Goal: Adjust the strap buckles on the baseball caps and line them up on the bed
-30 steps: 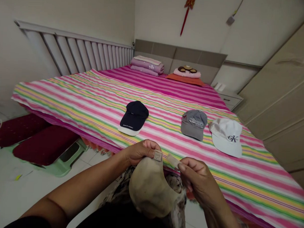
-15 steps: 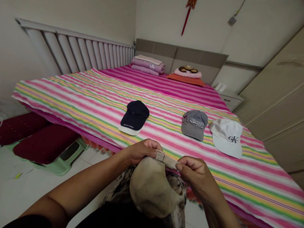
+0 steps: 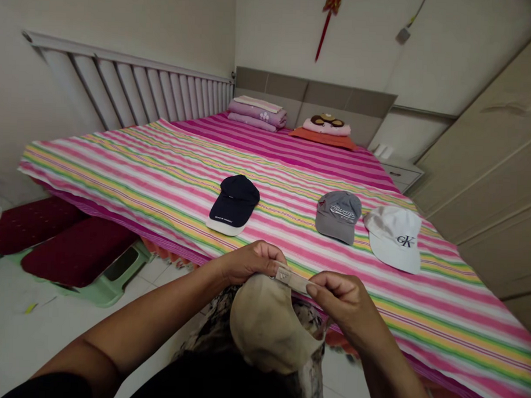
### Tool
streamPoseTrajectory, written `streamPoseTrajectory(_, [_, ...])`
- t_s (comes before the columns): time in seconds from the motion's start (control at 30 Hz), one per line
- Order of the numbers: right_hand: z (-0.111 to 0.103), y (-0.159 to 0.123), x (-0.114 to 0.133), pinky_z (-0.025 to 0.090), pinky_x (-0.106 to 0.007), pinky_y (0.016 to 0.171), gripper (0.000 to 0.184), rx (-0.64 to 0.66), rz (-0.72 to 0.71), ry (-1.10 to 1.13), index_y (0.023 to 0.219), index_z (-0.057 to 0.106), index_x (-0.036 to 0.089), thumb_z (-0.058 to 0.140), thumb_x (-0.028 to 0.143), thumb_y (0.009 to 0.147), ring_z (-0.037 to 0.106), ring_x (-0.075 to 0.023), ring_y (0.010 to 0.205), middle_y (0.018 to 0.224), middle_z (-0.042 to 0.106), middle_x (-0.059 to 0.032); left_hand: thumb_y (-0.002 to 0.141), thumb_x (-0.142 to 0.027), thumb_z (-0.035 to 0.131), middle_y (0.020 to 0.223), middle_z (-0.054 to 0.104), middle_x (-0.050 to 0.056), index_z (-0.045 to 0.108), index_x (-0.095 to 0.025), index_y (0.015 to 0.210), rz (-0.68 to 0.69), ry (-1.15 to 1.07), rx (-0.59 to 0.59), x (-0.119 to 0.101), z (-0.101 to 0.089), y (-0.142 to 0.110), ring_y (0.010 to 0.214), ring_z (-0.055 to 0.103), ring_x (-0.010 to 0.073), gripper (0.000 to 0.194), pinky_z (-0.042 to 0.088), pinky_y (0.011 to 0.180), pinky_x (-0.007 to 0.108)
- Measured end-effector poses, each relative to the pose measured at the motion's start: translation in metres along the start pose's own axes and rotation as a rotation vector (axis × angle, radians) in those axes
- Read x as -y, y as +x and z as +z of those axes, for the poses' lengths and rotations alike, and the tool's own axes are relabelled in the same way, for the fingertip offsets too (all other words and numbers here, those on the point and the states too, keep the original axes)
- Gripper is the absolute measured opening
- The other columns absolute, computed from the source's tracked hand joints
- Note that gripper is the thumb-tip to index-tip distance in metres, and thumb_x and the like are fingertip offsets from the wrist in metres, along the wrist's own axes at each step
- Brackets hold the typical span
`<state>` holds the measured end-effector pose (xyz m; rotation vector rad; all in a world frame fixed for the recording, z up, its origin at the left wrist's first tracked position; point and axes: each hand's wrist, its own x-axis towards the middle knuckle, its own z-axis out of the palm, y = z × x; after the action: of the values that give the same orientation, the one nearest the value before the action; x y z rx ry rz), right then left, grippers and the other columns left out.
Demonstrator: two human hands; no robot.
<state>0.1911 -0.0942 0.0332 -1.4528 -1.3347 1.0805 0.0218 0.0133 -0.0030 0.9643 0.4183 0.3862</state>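
Note:
A beige baseball cap [image 3: 267, 321] hangs in front of my body, its back strap [image 3: 298, 282] stretched between both hands. My left hand [image 3: 255, 261] is closed on the strap beside its buckle. With thumb and fingers pinched, my right hand [image 3: 338, 294] grips the strap's other end. On the bed beyond my hands lie a navy cap [image 3: 237, 198] with a white brim edge, a grey cap [image 3: 338, 216] with lettering, and a white cap [image 3: 393, 238] with dark letters. The beige cap's brim is out of sight.
The caps lie on a striped sheet [image 3: 131, 159] over the bed. Folded purple bedding [image 3: 255, 114] and a pink bundle [image 3: 324, 128] are near the headboard [image 3: 330, 99]. Green-legged stools with dark red covers [image 3: 81, 250] stand at left. A wardrobe [image 3: 493, 155] is at right.
The beige cap's crown has shifted slightly right and up below my hands. Both hands keep their hold on the strap. The other caps lie as before.

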Motion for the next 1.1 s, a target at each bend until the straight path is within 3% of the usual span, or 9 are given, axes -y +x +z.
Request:
streamPoseTrajectory(0.17, [-0.001, 0.000, 0.001, 0.032, -0.018, 0.035, 0.027, 0.005, 0.001, -0.009, 0.052, 0.056, 0.015, 0.063, 0.038, 0.066, 0.033, -0.0057, 0.039, 0.045, 0.039, 0.0054, 0.048, -0.028, 0.078, 0.053, 0.059, -0.001, 0.062, -0.009, 0.065, 0.003, 0.066, -0.020, -0.004, 0.005, 0.000, 0.041, 0.049, 0.0051, 0.030, 0.036, 0.041, 0.015])
streamPoseTrajectory(0.37, [0.000, -0.002, 0.001, 0.035, -0.017, 0.033, 0.025, 0.036, 0.069, -0.005, 0.061, 0.057, 0.015, 0.060, 0.038, 0.069, 0.036, -0.0052, 0.036, 0.047, 0.042, 0.0059, 0.053, -0.028, 0.075, 0.053, 0.057, -0.002, 0.061, -0.010, 0.065, 0.001, 0.121, 0.000, -0.005, 0.009, 0.001, 0.041, 0.046, 0.0043, 0.026, 0.033, 0.041, 0.015])
streamPoseTrajectory(0.73, [0.003, -0.002, -0.001, 0.035, -0.019, 0.033, 0.019, -0.099, -0.014, 0.021, 0.059, 0.060, 0.015, 0.064, 0.032, 0.067, 0.035, -0.0060, 0.037, 0.045, 0.041, 0.0054, 0.055, -0.029, 0.074, 0.053, 0.055, -0.003, 0.060, -0.011, 0.066, 0.002, 0.168, -0.039, -0.005, 0.014, 0.001, 0.041, 0.045, 0.0043, 0.026, 0.032, 0.042, 0.016])
streamPoseTrajectory(1.1, [0.011, -0.004, -0.004, 0.029, -0.018, 0.029, 0.020, -0.181, 0.012, 0.046, 0.058, 0.057, 0.016, 0.063, 0.033, 0.068, 0.036, -0.0062, 0.033, 0.040, 0.039, 0.0063, 0.057, -0.030, 0.072, 0.053, 0.055, -0.003, 0.059, -0.011, 0.066, 0.012, 0.181, -0.046, -0.004, 0.016, 0.001, 0.041, 0.044, 0.0037, 0.025, 0.031, 0.042, 0.016])
